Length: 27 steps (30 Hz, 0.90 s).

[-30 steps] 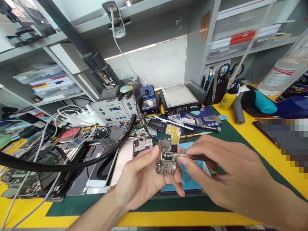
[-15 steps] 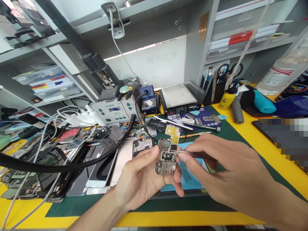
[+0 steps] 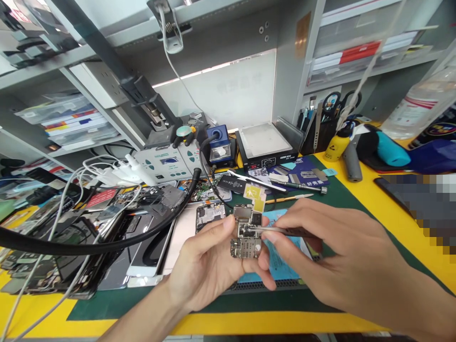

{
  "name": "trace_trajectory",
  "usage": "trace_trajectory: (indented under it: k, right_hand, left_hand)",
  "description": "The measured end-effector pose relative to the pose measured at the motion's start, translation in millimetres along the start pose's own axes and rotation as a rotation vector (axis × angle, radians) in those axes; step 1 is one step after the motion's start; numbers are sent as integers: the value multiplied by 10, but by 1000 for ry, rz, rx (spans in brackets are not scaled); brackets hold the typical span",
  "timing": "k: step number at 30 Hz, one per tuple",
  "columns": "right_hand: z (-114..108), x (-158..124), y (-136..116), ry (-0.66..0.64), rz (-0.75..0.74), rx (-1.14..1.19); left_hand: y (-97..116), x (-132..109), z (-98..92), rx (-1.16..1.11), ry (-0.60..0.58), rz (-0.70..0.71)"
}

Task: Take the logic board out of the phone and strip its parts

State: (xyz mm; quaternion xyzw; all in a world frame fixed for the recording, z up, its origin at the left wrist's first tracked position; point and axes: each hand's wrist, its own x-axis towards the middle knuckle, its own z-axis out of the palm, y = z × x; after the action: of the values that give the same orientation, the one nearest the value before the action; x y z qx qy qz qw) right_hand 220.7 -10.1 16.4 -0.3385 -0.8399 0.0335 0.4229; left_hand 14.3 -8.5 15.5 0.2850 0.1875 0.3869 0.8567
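Observation:
A phone circuit board [image 3: 245, 248] is gripped by its edges in my left hand [image 3: 210, 259], thumb on the left side and fingers behind. Yellow-and-silver film [image 3: 254, 195] sticks up from the board's top end. My right hand [image 3: 342, 261] pinches a pair of tweezers [image 3: 276, 230] lying nearly level. Their tips are over the dark middle section of the board; whether they touch it I cannot tell. Beneath both hands lies a light blue sheet or pad [image 3: 285, 266], partly covered by them. An opened phone body [image 3: 211, 214] lies just behind my left hand.
Phones and parts [image 3: 53, 251] are piled at the left, with a black hose [image 3: 142, 249] arching over them. Behind stand a hot-air station [image 3: 167, 164] and a heating plate [image 3: 265, 142]. A yellow bottle [image 3: 337, 145] stands at the right. A green mat [image 3: 142, 304] covers the yellow bench.
The tweezer tips have moved slightly down and left across the board, and my right hand has shifted a little with them. My left hand keeps nearly the same hold.

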Motion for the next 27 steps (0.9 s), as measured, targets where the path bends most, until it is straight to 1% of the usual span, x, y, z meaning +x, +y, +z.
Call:
trace_trajectory:
  k: [7,18,27]
  right_hand:
    - [-1,23,11,12,68,-11]
    - [0,20,13,5,85,-7]
    - [-15,-2,27,3,27,-15]
  left_hand:
    - [-5,15,-13,1,-20,1]
    - [-7,18,-21,-48,-15,3]
    - [-12,22,-46,-57,-22,6]
